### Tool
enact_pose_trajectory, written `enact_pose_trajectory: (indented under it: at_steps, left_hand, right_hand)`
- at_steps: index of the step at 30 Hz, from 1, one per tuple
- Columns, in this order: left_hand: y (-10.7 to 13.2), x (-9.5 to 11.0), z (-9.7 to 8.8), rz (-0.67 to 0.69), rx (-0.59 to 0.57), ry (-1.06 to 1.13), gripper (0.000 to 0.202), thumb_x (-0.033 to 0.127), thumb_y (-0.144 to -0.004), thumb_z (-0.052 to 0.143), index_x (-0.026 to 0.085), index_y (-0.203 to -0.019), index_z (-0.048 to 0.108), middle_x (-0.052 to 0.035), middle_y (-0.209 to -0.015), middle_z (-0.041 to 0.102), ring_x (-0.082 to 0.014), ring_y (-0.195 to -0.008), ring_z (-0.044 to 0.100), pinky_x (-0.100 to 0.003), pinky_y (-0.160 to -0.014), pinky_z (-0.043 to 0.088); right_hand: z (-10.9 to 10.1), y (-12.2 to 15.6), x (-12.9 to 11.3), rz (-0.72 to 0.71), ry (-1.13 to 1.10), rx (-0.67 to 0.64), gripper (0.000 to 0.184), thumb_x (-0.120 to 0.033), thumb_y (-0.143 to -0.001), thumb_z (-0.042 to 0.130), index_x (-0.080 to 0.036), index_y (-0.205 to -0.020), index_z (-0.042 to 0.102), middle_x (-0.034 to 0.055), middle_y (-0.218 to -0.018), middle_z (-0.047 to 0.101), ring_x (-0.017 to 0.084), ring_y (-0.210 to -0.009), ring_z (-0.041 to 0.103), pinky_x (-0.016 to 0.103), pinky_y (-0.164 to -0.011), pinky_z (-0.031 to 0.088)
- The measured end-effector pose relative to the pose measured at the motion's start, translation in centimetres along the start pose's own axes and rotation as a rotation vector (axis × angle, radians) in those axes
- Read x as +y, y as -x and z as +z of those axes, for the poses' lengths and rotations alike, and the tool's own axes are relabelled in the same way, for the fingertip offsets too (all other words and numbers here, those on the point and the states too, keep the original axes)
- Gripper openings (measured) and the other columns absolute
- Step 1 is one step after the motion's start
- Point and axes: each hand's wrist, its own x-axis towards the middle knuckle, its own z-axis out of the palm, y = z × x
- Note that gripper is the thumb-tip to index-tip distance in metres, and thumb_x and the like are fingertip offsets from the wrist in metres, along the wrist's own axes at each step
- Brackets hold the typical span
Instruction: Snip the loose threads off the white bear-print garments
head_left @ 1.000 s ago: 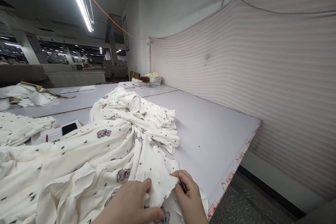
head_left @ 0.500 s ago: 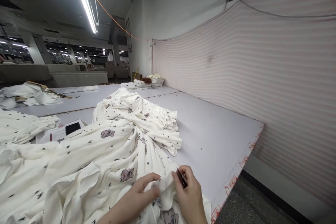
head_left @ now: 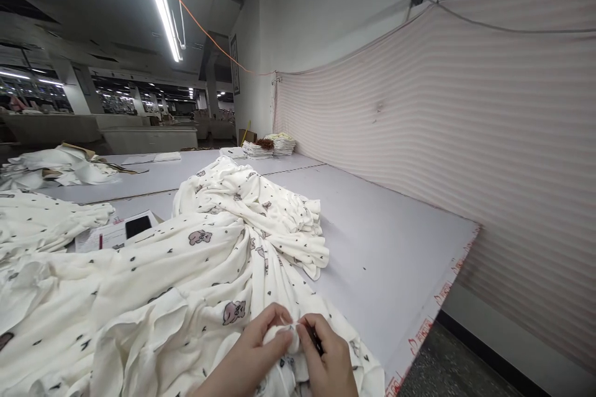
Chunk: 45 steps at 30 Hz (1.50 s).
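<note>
A large heap of white printed fabric [head_left: 186, 279], dotted with small dark marks and pink animal figures, covers the near part of the grey table [head_left: 386, 248]. At the bottom centre my left hand [head_left: 254, 353] pinches a bunched fold of this fabric between thumb and fingers. My right hand [head_left: 326, 360] presses against the same fold from the right. It is closed round a thin dark tool [head_left: 316, 342], whose tip meets the cloth. Both wrists run off the lower edge of the picture.
A dark phone [head_left: 138, 226] lies on papers behind the heap. More white cloth [head_left: 41, 223] sits at the left, and crumpled pieces [head_left: 60, 164] lie further back. Folded stacks [head_left: 272, 144] stand at the far end. A striped sheet [head_left: 465, 136] hangs along the right wall beyond the table edge.
My hands have drawn closer together and gathered the fabric edge into a tight bunch. The view has shifted slightly to the left.
</note>
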Motion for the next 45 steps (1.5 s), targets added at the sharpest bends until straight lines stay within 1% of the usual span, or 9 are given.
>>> enact_pose_trajectory:
  at_steps: [2, 6, 12, 16, 23, 30, 34, 40, 45]
  left_hand:
    - [0.0, 0.2, 0.2, 0.024, -0.003, -0.055, 0.024, 0.036, -0.082, 0.055, 0.022, -0.100, 0.061, -0.0001, -0.092, 0.060, -0.0200, -0.090, 0.054, -0.026, -0.080, 0.041]
    - [-0.2, 0.5, 0.7, 0.025, 0.068, -0.089, 0.022, 0.036, -0.082, 0.050, 0.019, -0.081, 0.063, 0.0008, -0.076, 0.060, -0.0194, -0.078, 0.054, -0.025, -0.072, 0.042]
    - [-0.1, 0.0, 0.4, -0.043, 0.163, -0.009, 0.028, 0.046, -0.078, 0.053, 0.020, -0.083, 0.061, -0.0004, -0.083, 0.063, -0.0229, -0.090, 0.055, -0.029, -0.082, 0.042]
    - [-0.2, -0.1, 0.6, 0.008, 0.094, 0.019, 0.019, 0.038, -0.080, 0.053, 0.020, -0.083, 0.060, 0.0003, -0.082, 0.062, -0.0211, -0.088, 0.056, -0.027, -0.082, 0.042]
    - [-0.6, -0.3, 0.9, 0.029, 0.045, -0.007, 0.014, 0.027, -0.082, 0.050, 0.019, -0.081, 0.062, 0.0002, -0.082, 0.062, -0.0201, -0.087, 0.056, -0.026, -0.081, 0.042]
    - [-0.3, 0.3, 0.5, -0.044, 0.092, -0.103, 0.011, 0.030, -0.075, 0.054, 0.022, -0.081, 0.051, 0.0041, -0.074, 0.053, -0.0181, -0.078, 0.052, -0.025, -0.070, 0.042]
    - [0.1, 0.3, 0.0, -0.063, 0.071, -0.053, 0.021, 0.037, -0.076, 0.055, 0.020, -0.085, 0.063, -0.0016, -0.087, 0.066, -0.0250, -0.093, 0.057, -0.032, -0.086, 0.042]
    - [0.5, -0.1, -0.5, -0.108, 0.086, 0.062, 0.030, 0.042, -0.079, 0.054, 0.021, -0.096, 0.068, -0.0036, -0.105, 0.068, -0.0277, -0.109, 0.054, -0.039, -0.100, 0.036]
    - [0.5, -0.9, -0.2, 0.002, 0.117, 0.004, 0.031, 0.046, -0.079, 0.056, 0.022, -0.094, 0.067, -0.0032, -0.098, 0.069, -0.0263, -0.103, 0.057, -0.035, -0.093, 0.042]
  right_hand:
    - [0.1, -0.2, -0.2, 0.044, -0.019, 0.025, 0.027, -0.040, -0.091, 0.048, -0.021, -0.074, 0.056, -0.0045, -0.058, 0.049, 0.012, -0.052, 0.046, 0.020, -0.051, 0.036]
    - [0.0, -0.4, -0.5, 0.116, -0.060, 0.068, 0.029, -0.044, -0.089, 0.050, -0.021, -0.072, 0.052, -0.0060, -0.056, 0.043, 0.011, -0.050, 0.042, 0.019, -0.048, 0.034]
    - [-1.1, 0.2, 0.0, 0.060, -0.030, -0.019, 0.022, -0.043, -0.082, 0.057, -0.022, -0.087, 0.065, 0.0016, -0.078, 0.061, 0.018, -0.071, 0.060, 0.023, -0.064, 0.045]
    - [-1.5, 0.1, 0.2, 0.053, 0.011, -0.099, 0.023, -0.040, -0.084, 0.057, -0.027, -0.097, 0.071, 0.0022, -0.081, 0.066, 0.019, -0.074, 0.063, 0.023, -0.066, 0.044]
    - [-1.4, -0.5, 0.5, 0.097, -0.053, -0.153, 0.027, -0.045, -0.085, 0.057, -0.027, -0.093, 0.075, 0.0032, -0.077, 0.068, 0.020, -0.074, 0.064, 0.025, -0.066, 0.045]
    - [-0.8, -0.4, 1.7, 0.284, -0.282, -0.090, 0.040, -0.056, -0.074, 0.065, -0.018, -0.068, 0.074, 0.0025, -0.060, 0.063, 0.018, -0.060, 0.057, 0.025, -0.056, 0.044]
    - [-1.1, -0.3, 1.5, 0.360, -0.353, -0.080, 0.042, -0.058, -0.073, 0.065, -0.017, -0.075, 0.078, 0.0022, -0.055, 0.063, 0.017, -0.054, 0.057, 0.026, -0.054, 0.046]
    - [-1.9, 0.6, 0.7, 0.190, -0.186, -0.033, 0.034, -0.051, -0.076, 0.064, -0.024, -0.090, 0.077, 0.0070, -0.086, 0.073, 0.025, -0.083, 0.067, 0.031, -0.074, 0.051]
    - [-1.5, 0.6, 0.1, 0.149, -0.044, -0.023, 0.026, -0.043, -0.079, 0.063, -0.027, -0.093, 0.076, 0.0062, -0.089, 0.073, 0.025, -0.085, 0.067, 0.030, -0.076, 0.050]
